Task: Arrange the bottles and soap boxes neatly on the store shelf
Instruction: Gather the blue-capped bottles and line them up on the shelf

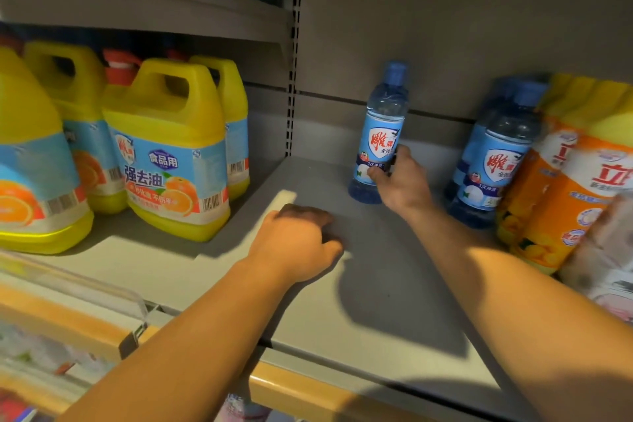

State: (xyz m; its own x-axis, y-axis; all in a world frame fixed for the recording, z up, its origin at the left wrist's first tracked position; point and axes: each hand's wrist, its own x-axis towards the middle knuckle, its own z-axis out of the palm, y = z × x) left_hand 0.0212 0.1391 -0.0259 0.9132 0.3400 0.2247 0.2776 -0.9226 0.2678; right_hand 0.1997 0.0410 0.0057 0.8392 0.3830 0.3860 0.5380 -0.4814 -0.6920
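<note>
Blue and translucent, a slim detergent bottle [378, 134] is being held upright near the back of the grey shelf [376, 301], well apart from the yellow jugs [171, 154] on the left and nearer to the two matching blue bottles [493, 161] on the right. The right hand [402, 181] is being wrapped round the lower part of the label, thumb in front and fingers curled behind. The base seems to be resting on the shelf, though the shadow there is making that hard to confirm.

The left hand [301, 240] is being kept low over the bare shelf, its fingers curled under and nothing held in it; whether the knuckles are touching the surface cannot be told.

The step is judged to be the placing of this bottle in line. It is best done with the grip kept low, the label being turned to face outward, and the bottle being slid rather than lifted toward its twins, so that the tall narrow body is not tipped. The orange bottles [561, 202] beyond are leaning and are best left undisturbed.
</note>
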